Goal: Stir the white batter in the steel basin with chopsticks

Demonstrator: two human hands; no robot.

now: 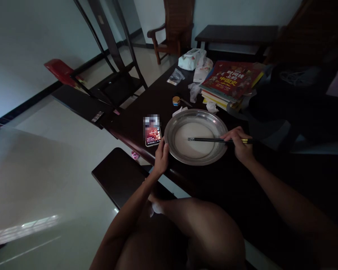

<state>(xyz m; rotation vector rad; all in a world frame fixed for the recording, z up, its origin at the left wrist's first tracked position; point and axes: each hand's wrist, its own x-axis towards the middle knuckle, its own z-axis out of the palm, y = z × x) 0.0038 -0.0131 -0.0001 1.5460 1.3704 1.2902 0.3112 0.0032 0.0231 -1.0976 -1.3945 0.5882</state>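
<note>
A wide stainless steel basin (196,162) rests on the dark table, with a whitish, smooth liquid or batter (195,131) inside. My left hand (161,157) grips the basin's near left edge, fingers along its outer wall. Between the fingers of my right hand (239,144) is a pair of black chopsticks (207,140) with gold bands near the back end. They lie nearly level over the basin from the right, their tips above or touching the whitish contents; I cannot tell which. A lit phone (153,131) lies just left of the basin.
Behind the basin are a small gold-lidded jar (176,101), crumpled tissue (212,107), plastic bags (192,59) and a stack of books (232,80). Dark clothing or bags (287,108) are heaped at the right. A wooden bench (121,176) stands beside the table's left edge.
</note>
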